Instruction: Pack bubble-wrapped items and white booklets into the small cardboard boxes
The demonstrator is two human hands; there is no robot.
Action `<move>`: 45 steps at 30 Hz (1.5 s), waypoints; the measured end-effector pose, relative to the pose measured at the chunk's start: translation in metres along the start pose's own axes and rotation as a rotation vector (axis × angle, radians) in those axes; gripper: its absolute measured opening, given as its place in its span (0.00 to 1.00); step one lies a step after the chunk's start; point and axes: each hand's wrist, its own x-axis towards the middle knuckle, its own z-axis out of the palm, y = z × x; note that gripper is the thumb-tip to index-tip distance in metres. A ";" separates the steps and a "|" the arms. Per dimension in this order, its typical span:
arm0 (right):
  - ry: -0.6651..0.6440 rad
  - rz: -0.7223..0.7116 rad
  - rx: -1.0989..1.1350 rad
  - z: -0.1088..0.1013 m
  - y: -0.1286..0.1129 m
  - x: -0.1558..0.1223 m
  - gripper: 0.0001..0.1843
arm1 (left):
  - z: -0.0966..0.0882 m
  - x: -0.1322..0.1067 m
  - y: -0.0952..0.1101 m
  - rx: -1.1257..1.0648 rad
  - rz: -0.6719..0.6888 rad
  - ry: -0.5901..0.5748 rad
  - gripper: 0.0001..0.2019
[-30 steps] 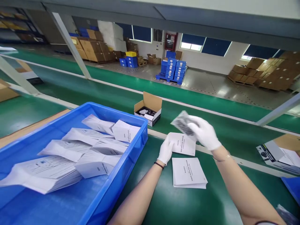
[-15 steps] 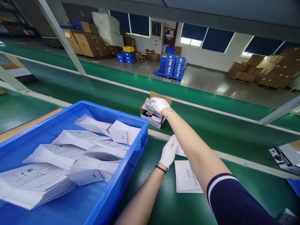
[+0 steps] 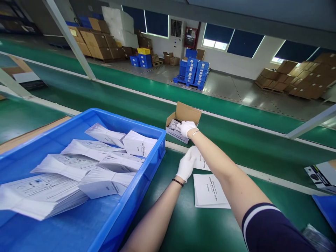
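Observation:
My right hand (image 3: 187, 127), in a white glove, reaches into a small open cardboard box (image 3: 183, 114) on the green conveyor belt (image 3: 252, 143) and presses a clear plastic packet (image 3: 173, 125) down inside it, fingers curled. My left hand (image 3: 186, 167), also gloved, grips the edge of a white booklet (image 3: 202, 163) on the near green table. A second white booklet (image 3: 210, 190) lies flat just in front of it, partly under my right forearm.
A large blue bin (image 3: 110, 217) holding several stacks of white booklets (image 3: 78, 168) fills the left. Another open printed box (image 3: 321, 175) sits at the right edge, a blue tray corner (image 3: 325, 206) below it. Blue crates (image 3: 194, 71) and cardboard cartons (image 3: 296, 78) stand on the far floor.
My right hand carried the plastic packet from above the booklets across to the small box and pushed it down inside. The box has drifted rightward on the belt. My left hand stayed on the booklet.

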 end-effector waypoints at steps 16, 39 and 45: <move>0.538 -0.222 0.078 0.015 0.023 -0.131 0.21 | -0.007 0.004 0.017 -1.003 -0.419 -0.015 0.24; -0.055 0.650 0.651 0.137 0.032 -0.312 0.59 | 0.001 0.003 0.014 -0.732 -0.440 -0.066 0.23; -0.023 0.731 1.178 0.149 0.051 -0.344 0.37 | 0.002 -0.001 0.014 -0.691 -0.412 -0.105 0.21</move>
